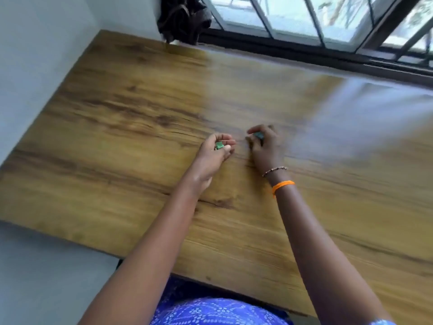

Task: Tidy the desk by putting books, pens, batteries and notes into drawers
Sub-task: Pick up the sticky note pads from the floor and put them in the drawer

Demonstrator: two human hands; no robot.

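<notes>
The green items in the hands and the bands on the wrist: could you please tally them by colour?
Green small items: 2, one in the left hand, one in the right hand
Orange wristband: 1
Beaded bracelet: 1
Total: 4

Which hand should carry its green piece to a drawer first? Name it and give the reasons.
Hard to separate: left hand and right hand each grip a small green item mid-desk. No drawer is visible, so I'd guess the left, nearer the desk's open end.

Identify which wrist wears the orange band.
The right wrist: its orange band sits below a beaded bracelet; the left wrist is bare.
</notes>
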